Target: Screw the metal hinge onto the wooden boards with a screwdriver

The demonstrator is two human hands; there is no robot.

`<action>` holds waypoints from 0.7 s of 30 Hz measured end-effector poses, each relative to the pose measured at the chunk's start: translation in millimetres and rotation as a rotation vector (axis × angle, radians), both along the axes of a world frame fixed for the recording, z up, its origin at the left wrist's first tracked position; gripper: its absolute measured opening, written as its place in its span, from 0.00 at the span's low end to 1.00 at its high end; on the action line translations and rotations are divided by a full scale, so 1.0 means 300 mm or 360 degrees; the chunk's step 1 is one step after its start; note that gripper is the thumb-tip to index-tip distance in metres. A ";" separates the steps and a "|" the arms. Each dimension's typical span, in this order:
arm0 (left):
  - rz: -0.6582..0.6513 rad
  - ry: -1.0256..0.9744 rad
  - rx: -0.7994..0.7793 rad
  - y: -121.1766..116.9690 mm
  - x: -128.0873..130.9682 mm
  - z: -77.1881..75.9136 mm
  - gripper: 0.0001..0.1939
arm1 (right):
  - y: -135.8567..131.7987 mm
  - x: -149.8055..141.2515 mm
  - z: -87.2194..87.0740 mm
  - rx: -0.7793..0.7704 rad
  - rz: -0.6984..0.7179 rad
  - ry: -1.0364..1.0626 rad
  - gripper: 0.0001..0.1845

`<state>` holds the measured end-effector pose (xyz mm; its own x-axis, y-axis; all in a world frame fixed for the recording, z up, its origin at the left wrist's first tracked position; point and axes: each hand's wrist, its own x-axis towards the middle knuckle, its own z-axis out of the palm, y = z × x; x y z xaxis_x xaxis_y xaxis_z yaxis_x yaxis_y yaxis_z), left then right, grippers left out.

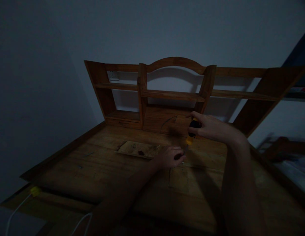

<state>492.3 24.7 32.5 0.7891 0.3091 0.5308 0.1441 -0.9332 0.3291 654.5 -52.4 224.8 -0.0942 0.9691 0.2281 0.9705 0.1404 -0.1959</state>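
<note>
Steadying the tilted screwdriver point(189, 140) above the tabletop point(103, 178) is best managed with its handle point(194, 125) clasped by the right hand point(211, 127), the left hand's point(169, 158) grip beside the shaft point(185, 149) being too dim to tell.

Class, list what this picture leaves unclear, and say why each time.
All in the head view:
Whether the left hand grips anything: hidden by its curled fingers.
What the red scrap on the board is: too small, too dark.
Where the white cable ends below: cut off by the bottom edge.
</note>
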 end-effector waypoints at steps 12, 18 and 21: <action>0.0007 0.0007 0.0022 0.000 0.000 -0.002 0.11 | 0.001 0.002 -0.002 -0.0003 0.0039 0.0012 0.27; -0.0004 -0.0011 0.0024 0.002 0.000 -0.001 0.11 | 0.003 0.006 -0.006 -0.0007 0.0042 0.0019 0.28; -0.0005 -0.0014 0.0017 0.001 -0.001 -0.001 0.11 | 0.005 0.007 -0.007 0.0017 0.0028 -0.0007 0.28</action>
